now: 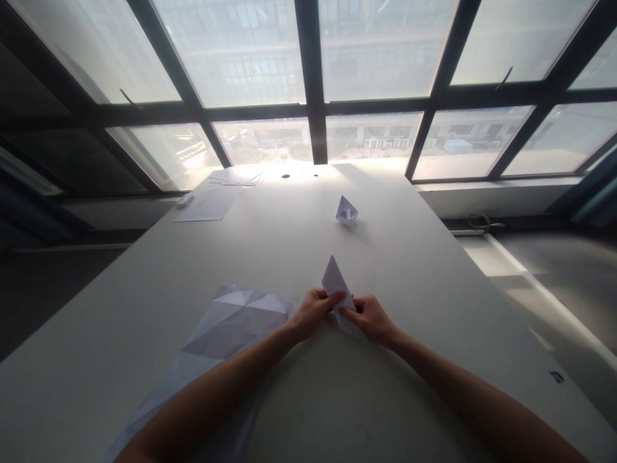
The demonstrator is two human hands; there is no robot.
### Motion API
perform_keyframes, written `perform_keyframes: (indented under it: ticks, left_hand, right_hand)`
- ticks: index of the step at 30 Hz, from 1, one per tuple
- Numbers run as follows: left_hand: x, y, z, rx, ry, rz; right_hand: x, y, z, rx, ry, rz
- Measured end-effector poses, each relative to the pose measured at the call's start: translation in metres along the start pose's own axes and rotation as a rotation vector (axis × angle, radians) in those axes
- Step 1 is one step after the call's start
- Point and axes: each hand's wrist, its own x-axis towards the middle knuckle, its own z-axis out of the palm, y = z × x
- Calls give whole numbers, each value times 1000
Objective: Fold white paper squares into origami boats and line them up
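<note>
A folded piece of white paper point(334, 276), pointed at its far end, is held between both hands above the table. My left hand point(313, 308) pinches its left side, thumb on top. From the right, my right hand point(370, 316) grips the lower part, its thumb also lying on the paper. The fingers beneath the paper are mostly hidden. A creased, unfolded sheet of paper point(231, 328) lies to the left, partly covered by my left forearm. Farther back stands a small folded paper boat point(347, 212).
The white table point(409, 399) stretches toward large dark-framed windows. At its far left are flat sheets of paper point(207, 204) and a small white object point(184, 200). A dark mark point(556, 377) shows near the right edge. A coiled cable point(478, 221) lies beyond that edge.
</note>
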Motion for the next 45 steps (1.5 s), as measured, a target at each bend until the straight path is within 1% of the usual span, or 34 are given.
perform_keyframes:
  ticks: [4, 6, 7, 8, 11, 12, 13, 16, 18, 21, 23, 25, 27, 31, 35, 38, 41, 43, 45]
  left_hand:
    - [6, -2, -4, -92, 117, 59]
    - [7, 0, -5, -127, 151, 100]
    - [6, 1, -5, -128, 134, 99]
    - [5, 2, -4, -112, 84, 77]
    - [-1, 6, 1, 0, -123, -2]
    - [-3, 6, 3, 29, -158, -3]
    - [-4, 6, 4, 44, -164, 9]
    - [-3, 3, 5, 3, -87, 56]
    - [0, 2, 2, -55, -23, 62]
    - [8, 3, -5, -147, 89, 68]
    - [12, 5, -12, -198, 178, 101]
    - [16, 8, -19, -235, 240, 137]
    - [19, 10, -24, -259, 271, 169]
    - [22, 11, -30, -282, 297, 207]
    - [25, 9, -33, -286, 320, 241]
    - [26, 8, -33, -291, 295, 246]
    - [24, 6, -29, -261, 194, 181]
    - [20, 5, -23, -212, 104, 140]
    - [16, 3, -17, -173, 57, 122]
  right_hand:
    - [-1, -5, 0, 43, -86, 76]
    - [-1, -5, 0, 61, -91, 88]
    - [0, -5, 0, 63, -85, 83]
    - [0, -4, 0, 66, -74, 73]
    - [0, 0, 1, 89, -29, 36]
    - [1, 0, 1, 92, -17, 28]
    - [1, 0, 1, 93, -11, 24]
    - [0, -1, 1, 95, -4, 40]
    - [0, -2, 0, 96, -15, 74]
    - [0, -2, -2, 74, -93, 125]
    - [0, -1, -4, 59, -145, 139]
    - [0, 1, -5, 56, -175, 141]
    - [1, 2, -6, 52, -192, 140]
    - [2, 3, -7, 27, -217, 127]
    - [3, 3, -8, -23, -177, 64]
    - [2, 5, -6, -16, -112, 45]
    - [-1, 7, -1, -26, 6, 23]
    - [-4, 7, 2, -121, 76, -13]
    - [-8, 6, 4, -278, 116, -59]
